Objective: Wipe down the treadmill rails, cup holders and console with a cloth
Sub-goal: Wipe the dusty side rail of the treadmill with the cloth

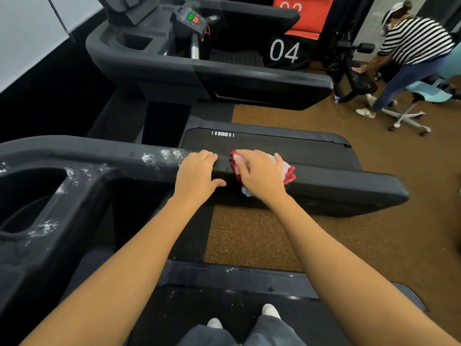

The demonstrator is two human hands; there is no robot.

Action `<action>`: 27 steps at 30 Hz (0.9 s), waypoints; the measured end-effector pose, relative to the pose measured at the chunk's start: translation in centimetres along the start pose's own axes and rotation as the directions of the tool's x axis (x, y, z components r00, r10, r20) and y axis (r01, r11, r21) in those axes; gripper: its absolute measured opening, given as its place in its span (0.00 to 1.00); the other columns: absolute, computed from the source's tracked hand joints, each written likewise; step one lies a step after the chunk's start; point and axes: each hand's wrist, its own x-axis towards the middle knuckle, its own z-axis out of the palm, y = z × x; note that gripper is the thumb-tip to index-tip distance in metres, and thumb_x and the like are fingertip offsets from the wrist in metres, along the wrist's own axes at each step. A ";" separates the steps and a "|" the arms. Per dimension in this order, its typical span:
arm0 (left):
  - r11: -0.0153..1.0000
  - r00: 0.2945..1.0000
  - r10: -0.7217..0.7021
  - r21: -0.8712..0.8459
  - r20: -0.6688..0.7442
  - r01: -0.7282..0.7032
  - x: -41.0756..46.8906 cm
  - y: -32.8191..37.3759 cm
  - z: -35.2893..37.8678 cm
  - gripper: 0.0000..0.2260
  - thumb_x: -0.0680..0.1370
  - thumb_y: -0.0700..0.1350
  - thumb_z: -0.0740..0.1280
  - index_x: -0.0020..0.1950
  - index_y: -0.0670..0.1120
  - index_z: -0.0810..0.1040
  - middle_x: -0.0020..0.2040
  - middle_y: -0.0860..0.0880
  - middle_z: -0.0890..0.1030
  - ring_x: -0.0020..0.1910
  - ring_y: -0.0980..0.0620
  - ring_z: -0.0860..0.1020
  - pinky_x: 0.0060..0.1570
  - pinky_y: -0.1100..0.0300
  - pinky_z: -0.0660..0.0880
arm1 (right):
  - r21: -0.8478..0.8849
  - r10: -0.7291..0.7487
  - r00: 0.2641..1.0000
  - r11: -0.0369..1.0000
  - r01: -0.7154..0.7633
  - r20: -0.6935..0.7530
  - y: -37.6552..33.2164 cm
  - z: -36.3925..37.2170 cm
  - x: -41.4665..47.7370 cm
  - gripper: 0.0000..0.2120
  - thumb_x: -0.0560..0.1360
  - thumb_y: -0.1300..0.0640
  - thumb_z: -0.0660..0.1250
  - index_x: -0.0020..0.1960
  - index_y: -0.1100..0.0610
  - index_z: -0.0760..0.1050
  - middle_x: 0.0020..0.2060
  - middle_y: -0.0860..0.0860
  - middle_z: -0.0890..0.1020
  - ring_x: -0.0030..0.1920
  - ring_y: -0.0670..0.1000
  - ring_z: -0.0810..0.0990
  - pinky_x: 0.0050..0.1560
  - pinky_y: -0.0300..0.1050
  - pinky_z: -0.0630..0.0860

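we stand on a treadmill deck, our white shoes [270,310] at the bottom of the view, and both arms reach out to the dark side rail [344,182] that runs across in front of us. our right hand [262,177] lies flat on top of the cloth [287,172] – a crumpled red and white rag with a pale blue corner hanging off the near edge of the rail. the fingers [242,168] are straight and a little spread, pressing the cloth down onto the rail rather than clamped round it; the cloth shows past the fingertips on the left, beyond the thumb on the right, and below the palm. our left hand [197,173] sits just beside it, apart from the cloth, gripping the bare rail with fingers curled over the far edge and the thumb lying along the near side. left of that hand the rail carries white foamy specks [159,156], and more of them ring the cup holder [32,196] at the far left. beyond the rail stands a second treadmill [224,73] with green and red buttons [192,18] on its console. on the brown speckled floor [274,236] at the upper right, another person [414,41] in a striped top bends over a machine, near a wheeled chair [409,116].
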 end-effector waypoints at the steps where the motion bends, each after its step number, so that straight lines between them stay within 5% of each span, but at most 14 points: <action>1: 1.000 1.000 -0.001 -0.003 -0.004 0.001 0.0 0.0 0.0 0.30 0.71 0.54 0.71 0.68 0.42 0.69 0.64 0.45 0.73 0.62 0.46 0.70 0.62 0.55 0.64 | 0.004 -0.021 1.000 1.000 0.021 0.009 -0.7 0.1 0.2 0.15 0.80 0.51 0.54 0.62 0.48 0.75 0.58 0.45 0.79 0.65 0.50 0.71 0.71 0.61 0.50; 8: 0.999 1.000 0.007 -0.032 -0.025 -0.008 0.0 -0.4 0.2 0.30 0.70 0.54 0.72 0.68 0.43 0.69 0.64 0.47 0.74 0.62 0.47 0.70 0.63 0.56 0.63 | -0.035 -0.285 0.955 0.957 0.289 0.080 1.8 -0.3 -2.2 0.17 0.80 0.51 0.57 0.68 0.48 0.69 0.68 0.45 0.72 0.71 0.48 0.63 0.72 0.60 0.48; 15: 0.999 0.999 -0.011 -0.044 -0.039 0.009 -0.1 -0.3 0.5 0.30 0.71 0.53 0.71 0.69 0.43 0.68 0.66 0.47 0.72 0.64 0.47 0.69 0.65 0.56 0.61 | -0.027 -0.042 0.998 0.999 0.043 0.043 0.8 0.0 0.0 0.15 0.80 0.49 0.55 0.64 0.46 0.73 0.66 0.43 0.74 0.70 0.48 0.65 0.72 0.59 0.48; 27: 0.993 0.996 -0.092 0.070 -0.004 0.092 -0.1 0.9 0.5 0.30 0.71 0.54 0.70 0.70 0.46 0.67 0.68 0.49 0.71 0.68 0.51 0.67 0.72 0.50 0.48 | 0.009 -0.435 0.866 0.894 0.447 0.247 2.5 -1.1 -0.8 0.20 0.80 0.51 0.57 0.71 0.46 0.64 0.71 0.42 0.67 0.74 0.47 0.56 0.72 0.57 0.44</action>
